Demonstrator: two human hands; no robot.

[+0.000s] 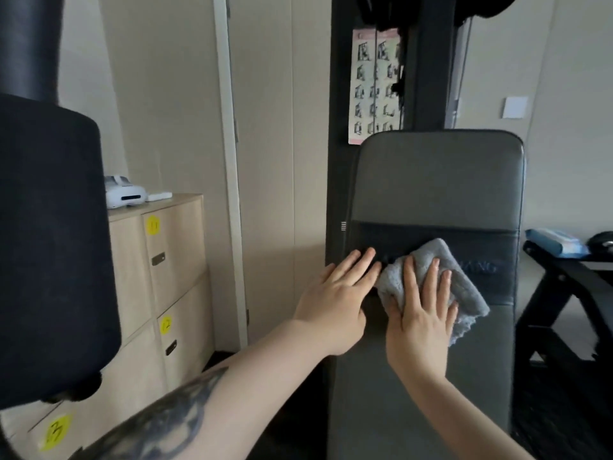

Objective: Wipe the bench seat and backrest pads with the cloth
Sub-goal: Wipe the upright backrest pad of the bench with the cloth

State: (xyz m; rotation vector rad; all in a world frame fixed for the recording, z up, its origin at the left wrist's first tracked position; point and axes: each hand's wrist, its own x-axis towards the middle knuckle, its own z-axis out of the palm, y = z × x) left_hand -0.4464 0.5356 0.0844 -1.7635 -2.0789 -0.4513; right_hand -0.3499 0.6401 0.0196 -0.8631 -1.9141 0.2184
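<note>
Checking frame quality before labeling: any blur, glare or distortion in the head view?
Head view: dim, flat indoor light; wide-angle bending at the edges; dark padded roller at left looms soft; poster too blurred to read; faint sheen on the backrest pad; cloth and both hands, left and right, fairly sharp.

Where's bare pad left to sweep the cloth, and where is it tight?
Bare: the backrest pad above its dark band, up to the rounded top edge, and the pad below the right hand. Tight: on the band, where the left hand lies flat beside the grey cloth under the right palm.
</note>
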